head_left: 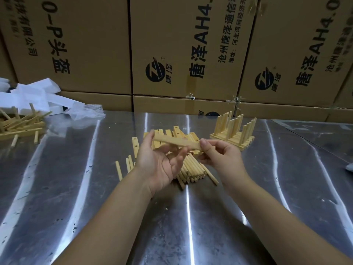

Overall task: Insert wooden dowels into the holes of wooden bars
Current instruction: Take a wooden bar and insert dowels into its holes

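Observation:
Both hands hold one wooden bar [176, 142] level above the table. My left hand [158, 161] is palm up, thumb on the bar's left end and fingers curled under it. My right hand [219, 155] pinches the bar's right end, thumb on top. Under the hands lies a bundle of loose dowels [193, 169], with a few more dowels [126, 165] to the left. Behind them lie bare bars with holes [135, 144]. At the back right stands a stack of bars with upright dowels in them [232, 131].
The work surface is a shiny metal table [76, 178]. Another heap of bars and dowels [21, 125] sits at the far left beside white foam and plastic wrap [38, 96]. Cardboard boxes [181, 50] wall off the back edge.

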